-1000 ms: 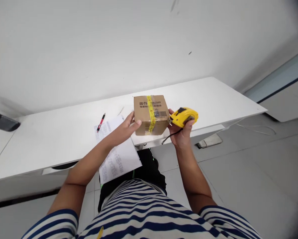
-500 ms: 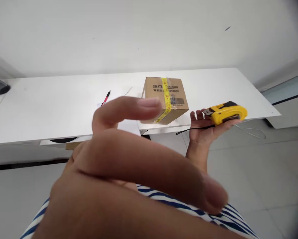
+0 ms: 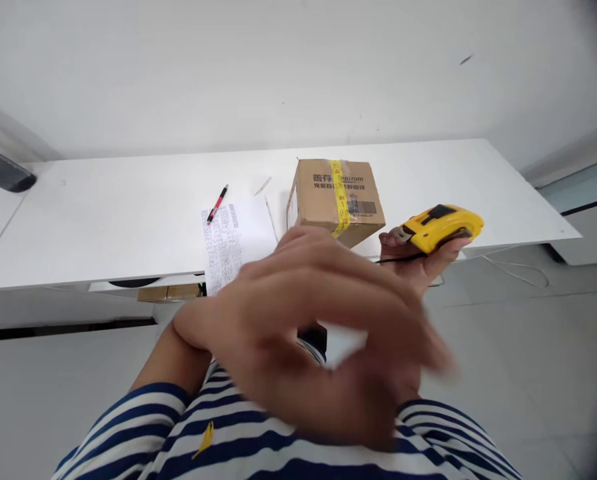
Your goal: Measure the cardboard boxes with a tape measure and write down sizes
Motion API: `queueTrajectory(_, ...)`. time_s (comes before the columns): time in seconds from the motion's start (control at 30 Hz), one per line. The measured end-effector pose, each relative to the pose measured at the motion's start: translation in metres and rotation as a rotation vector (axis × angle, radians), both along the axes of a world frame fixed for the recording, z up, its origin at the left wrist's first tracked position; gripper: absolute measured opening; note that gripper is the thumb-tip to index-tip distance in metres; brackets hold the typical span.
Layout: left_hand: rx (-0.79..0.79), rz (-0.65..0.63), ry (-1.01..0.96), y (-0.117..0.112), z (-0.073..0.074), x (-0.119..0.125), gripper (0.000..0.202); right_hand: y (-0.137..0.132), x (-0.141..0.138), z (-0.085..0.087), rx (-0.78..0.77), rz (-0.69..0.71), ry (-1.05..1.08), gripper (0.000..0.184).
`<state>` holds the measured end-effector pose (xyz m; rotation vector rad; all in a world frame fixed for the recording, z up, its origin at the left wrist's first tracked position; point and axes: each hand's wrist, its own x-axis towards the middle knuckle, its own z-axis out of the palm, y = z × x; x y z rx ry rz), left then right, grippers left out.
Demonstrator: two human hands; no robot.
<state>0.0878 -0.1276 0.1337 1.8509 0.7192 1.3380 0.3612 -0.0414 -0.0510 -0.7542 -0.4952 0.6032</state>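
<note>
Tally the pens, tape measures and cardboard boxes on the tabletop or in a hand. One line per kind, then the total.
Pen: 1, red and black
Tape measure: 1, yellow, in the right hand
Cardboard box: 1, on the white table
Total: 3

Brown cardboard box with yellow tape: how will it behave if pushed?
The brown cardboard box will probably slide rather than tip, being squat and block-shaped on a smooth-looking white tabletop. It should feel fairly stiff: edges look straight, and printed yellow tape runs across the top. Weight is unclear, since the contents are hidden.
</note>
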Motion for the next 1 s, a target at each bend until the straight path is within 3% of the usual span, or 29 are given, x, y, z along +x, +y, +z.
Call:
queueTrajectory(0.03,0.075,-0.082,-0.065,0.018,-0.011,0.009,0.01,0.002,-0.004,0.005,0.027,0.004,-0.017,0.054)
queueTrajectory(0.07,0.05,-0.108,-0.051,0.038,-0.023,0.017,0.007,0.004,-0.006,0.011,0.051,0.008,-0.057,0.055)
queueTrajectory(0.13,-0.113,-0.126,0.095,0.077,-0.042,0.031,0.008,0.009,-0.01,0.024,0.081,-0.006,-0.188,0.059)
queueTrajectory(0.2,-0.272,-0.093,0.202,0.107,-0.051,0.041,0.017,0.013,-0.01,0.04,0.094,-0.023,-0.343,0.06)
queueTrajectory(0.3,-0.338,-0.106,0.303,0.132,-0.041,0.048,0.037,0.019,-0.009,0.067,0.126,0.012,-0.573,0.068)
queueTrajectory(0.43,-0.344,-0.254,0.335,0.145,-0.017,0.048,0.053,0.023,-0.01,0.103,0.136,0.086,-0.791,0.073)
queueTrajectory(0.57,-0.425,-0.335,0.257,0.156,-0.016,0.047,0.054,0.023,-0.015,0.124,0.009,0.237,-0.818,0.066)
queueTrajectory(0.73,-0.571,-0.385,0.166,0.171,-0.035,0.034,0.042,0.027,0.005,0.122,-0.064,0.314,-0.752,0.071)
queueTrajectory(0.9,-0.624,-0.129,0.031,0.191,-0.04,-0.005,0.037,0.047,0.065,0.099,-0.117,0.249,-0.578,0.066)
queueTrajectory(1.0,-0.631,-0.046,0.021,0.2,-0.04,-0.016,0.036,0.06,0.086,0.081,-0.152,0.238,-0.521,0.067)
